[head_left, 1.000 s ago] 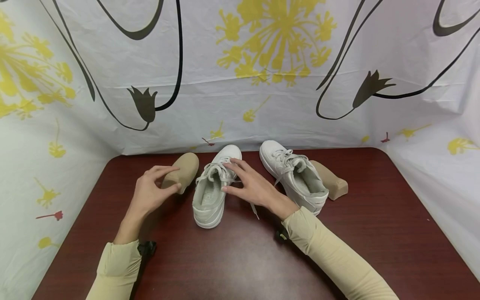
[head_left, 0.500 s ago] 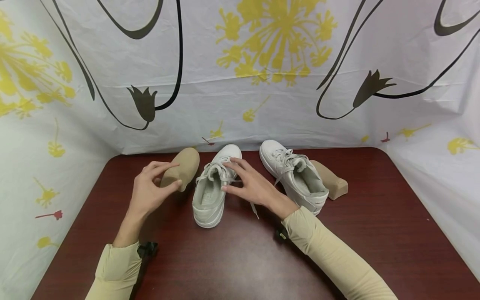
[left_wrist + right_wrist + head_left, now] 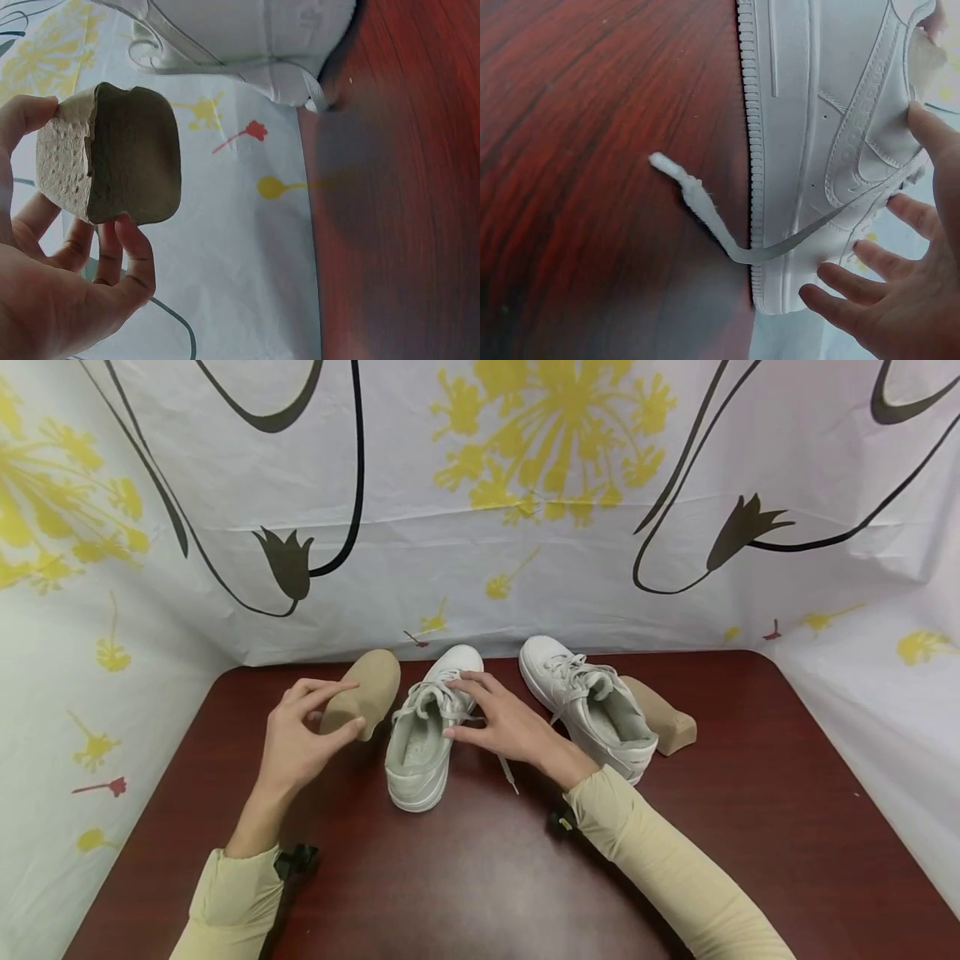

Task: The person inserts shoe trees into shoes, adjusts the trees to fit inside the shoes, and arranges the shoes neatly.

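My left hand holds a beige moulded-pulp shoe insert between thumb and fingers, left of a white sneaker. In the left wrist view the insert shows its hollow, cut-off end towards me, raised off the table. My right hand lies over the right side of that white sneaker, its toe pointing away. The right wrist view shows the fingers spread along the sneaker's side and the thumb at the collar. A loose lace hangs down onto the table.
A second white sneaker stands to the right, toe away and opening towards me. Beside it another beige insert lies on the dark red wooden table. A white patterned cloth hangs behind the table and along both sides.
The left hand has lifted the shoe insert slightly and shifted it a little away from me. The right hand and the sneakers have stayed in place.
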Tool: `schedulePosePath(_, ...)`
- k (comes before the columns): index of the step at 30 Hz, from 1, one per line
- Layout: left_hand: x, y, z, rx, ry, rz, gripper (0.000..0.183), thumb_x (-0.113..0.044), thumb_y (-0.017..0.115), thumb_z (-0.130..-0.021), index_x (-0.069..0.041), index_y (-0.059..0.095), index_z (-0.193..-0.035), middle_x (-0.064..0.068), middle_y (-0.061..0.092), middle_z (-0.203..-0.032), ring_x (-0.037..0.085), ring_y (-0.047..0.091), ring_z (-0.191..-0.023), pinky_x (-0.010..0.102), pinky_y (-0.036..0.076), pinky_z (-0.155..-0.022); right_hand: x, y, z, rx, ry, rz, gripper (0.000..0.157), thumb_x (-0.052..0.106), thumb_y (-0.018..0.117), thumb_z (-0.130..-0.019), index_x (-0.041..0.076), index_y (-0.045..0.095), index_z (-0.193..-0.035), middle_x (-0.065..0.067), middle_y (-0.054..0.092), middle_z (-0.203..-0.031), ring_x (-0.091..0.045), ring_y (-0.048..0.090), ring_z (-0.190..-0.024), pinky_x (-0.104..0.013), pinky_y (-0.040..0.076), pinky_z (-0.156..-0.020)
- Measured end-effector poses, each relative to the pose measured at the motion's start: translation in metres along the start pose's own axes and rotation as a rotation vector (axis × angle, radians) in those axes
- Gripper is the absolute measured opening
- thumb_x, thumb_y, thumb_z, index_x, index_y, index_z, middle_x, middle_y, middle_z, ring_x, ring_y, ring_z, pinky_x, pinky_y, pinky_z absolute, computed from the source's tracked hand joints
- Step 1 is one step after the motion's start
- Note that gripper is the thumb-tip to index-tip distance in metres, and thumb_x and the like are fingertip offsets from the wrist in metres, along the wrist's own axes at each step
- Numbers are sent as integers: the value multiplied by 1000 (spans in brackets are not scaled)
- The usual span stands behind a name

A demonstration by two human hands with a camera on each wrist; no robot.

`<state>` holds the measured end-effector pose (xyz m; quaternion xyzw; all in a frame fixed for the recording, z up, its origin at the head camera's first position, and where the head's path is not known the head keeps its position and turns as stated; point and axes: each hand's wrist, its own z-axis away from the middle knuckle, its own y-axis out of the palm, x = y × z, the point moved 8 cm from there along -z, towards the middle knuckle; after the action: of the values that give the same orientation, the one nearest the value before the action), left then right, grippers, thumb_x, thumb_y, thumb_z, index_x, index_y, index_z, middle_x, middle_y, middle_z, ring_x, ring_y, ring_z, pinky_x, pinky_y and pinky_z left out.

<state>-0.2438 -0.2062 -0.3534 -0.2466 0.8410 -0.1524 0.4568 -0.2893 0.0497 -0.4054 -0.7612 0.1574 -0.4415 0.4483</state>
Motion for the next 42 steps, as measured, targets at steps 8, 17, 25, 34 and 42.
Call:
schedulePosePath(8, -42, -8, 3, -37, 20, 42, 39, 6, 82, -72, 1, 74, -110, 14, 63, -99, 10, 50, -90, 18, 40, -71, -2, 0, 0, -2, 25, -15, 72, 58, 69, -87, 28, 46, -148, -2, 38, -152, -22, 52, -127, -40, 46, -102)
schedulePosePath(17, -69, -9, 3, -31, 55, 81, 37, 8, 80, -72, 5, 73, -109, 16, 62, -98, 10, 50, -90, 20, 40, -71, -2, -1, 1, -14, -3, -19, 70, 54, 71, -87, 27, 48, -147, -4, 40, -151, -22, 53, -126, -40, 46, -102)
schedulePosePath(25, -53, -4, 9, -23, 58, 95, 42, 3, 83, -70, -5, 76, -111, 7, 62, -99, 9, 50, -92, 20, 40, -72, -4, -2, 0, -28, -3, -30, 68, 56, 71, -86, 29, 51, -145, -3, 41, -149, -20, 53, -125, -38, 46, -101)
schedulePosePath(34, -58, -2, 13, -9, 94, 87, 45, -4, 85, -70, -16, 77, -113, -3, 62, -99, 11, 50, -88, 21, 40, -70, -5, -7, -1, -42, 12, -72, 64, 53, 73, -86, 28, 54, -142, -3, 43, -146, -20, 54, -122, -38, 47, -99)
schedulePosePath(42, -68, -1, 19, 11, 87, 91, 46, -2, 87, -68, -12, 77, -111, -2, 61, -97, 11, 50, -90, 22, 40, -70, -5, -5, -2, -31, 13, -86, 63, 54, 71, -87, 29, 54, -142, -2, 44, -146, -17, 53, -121, -38, 46, -99)
